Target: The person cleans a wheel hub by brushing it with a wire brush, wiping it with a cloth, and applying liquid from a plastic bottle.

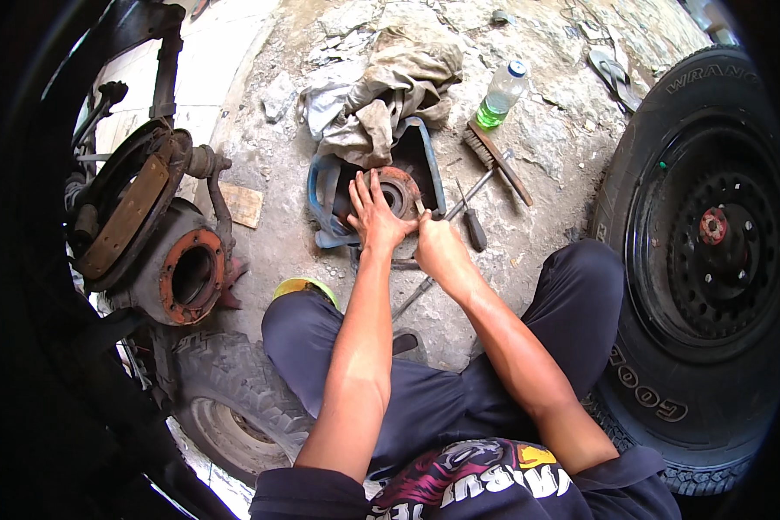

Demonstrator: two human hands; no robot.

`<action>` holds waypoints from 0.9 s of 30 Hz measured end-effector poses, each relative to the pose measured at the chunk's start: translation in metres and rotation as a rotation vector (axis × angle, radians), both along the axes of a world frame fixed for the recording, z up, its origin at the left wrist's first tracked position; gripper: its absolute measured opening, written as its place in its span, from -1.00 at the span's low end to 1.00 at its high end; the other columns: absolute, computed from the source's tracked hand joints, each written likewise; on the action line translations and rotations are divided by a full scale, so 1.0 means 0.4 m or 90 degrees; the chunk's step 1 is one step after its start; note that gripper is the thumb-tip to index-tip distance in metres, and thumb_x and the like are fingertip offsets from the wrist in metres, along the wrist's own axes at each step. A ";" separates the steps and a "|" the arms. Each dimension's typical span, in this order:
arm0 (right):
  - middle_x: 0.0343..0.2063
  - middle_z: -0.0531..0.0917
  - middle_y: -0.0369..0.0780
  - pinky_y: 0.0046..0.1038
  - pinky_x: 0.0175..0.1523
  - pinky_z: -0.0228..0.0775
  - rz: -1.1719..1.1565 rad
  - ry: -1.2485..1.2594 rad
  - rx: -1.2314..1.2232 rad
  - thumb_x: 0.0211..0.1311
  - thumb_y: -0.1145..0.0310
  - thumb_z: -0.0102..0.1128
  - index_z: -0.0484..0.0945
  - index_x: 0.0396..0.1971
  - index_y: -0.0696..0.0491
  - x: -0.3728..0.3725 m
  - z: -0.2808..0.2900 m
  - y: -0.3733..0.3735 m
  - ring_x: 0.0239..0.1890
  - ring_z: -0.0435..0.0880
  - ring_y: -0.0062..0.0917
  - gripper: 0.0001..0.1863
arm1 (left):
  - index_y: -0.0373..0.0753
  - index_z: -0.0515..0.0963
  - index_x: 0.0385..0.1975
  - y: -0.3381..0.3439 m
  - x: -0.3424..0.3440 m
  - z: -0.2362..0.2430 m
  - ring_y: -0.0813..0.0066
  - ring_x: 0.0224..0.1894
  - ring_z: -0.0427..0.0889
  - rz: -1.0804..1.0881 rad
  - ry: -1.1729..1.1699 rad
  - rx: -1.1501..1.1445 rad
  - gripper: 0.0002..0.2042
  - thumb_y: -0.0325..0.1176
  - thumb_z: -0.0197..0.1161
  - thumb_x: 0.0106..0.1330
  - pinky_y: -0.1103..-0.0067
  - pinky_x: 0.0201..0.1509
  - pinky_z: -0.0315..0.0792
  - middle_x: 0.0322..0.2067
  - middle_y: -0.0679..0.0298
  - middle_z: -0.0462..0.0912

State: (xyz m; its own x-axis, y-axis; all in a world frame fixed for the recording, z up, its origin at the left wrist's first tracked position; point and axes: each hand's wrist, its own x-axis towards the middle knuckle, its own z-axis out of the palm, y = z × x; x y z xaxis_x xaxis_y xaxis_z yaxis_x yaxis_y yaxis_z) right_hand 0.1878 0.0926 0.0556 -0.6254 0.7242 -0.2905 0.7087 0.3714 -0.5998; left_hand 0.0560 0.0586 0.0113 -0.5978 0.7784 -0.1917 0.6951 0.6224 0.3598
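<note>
A round metal part with a reddish-orange flange and a dark centre hole (396, 192) rests in a cut-open blue plastic container (322, 186). My left hand (377, 221) lies on the part's near left side, fingers spread across its face. At the flange's right edge, my right hand (445, 254) is closed around a small tool with a flat, pale tip (419, 206). Its handle is hidden in my fist, so I cannot tell its exact kind. Crumpled grey-brown rags (399, 87) hang over the container's far rim.
Right of the container lie a wire brush (500, 163), a black-handled screwdriver (474, 227) and a long metal bar (479, 192), near a bottle of green liquid (500, 97). A large wheel (611, 260) stands at right; an axle housing with orange flange (166, 282) is at left, above another tyre (234, 390).
</note>
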 end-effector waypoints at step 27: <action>-0.51 0.67 0.21 -0.13 -0.27 0.67 -0.014 0.021 0.006 0.03 0.60 0.11 0.45 0.05 0.53 0.004 -0.001 0.036 -0.38 0.77 -0.01 -0.48 | -0.07 -0.06 0.52 0.010 0.007 0.001 0.04 0.57 -0.21 0.015 0.004 0.019 0.30 0.33 0.56 -0.24 -0.30 0.34 0.02 0.53 0.12 -0.14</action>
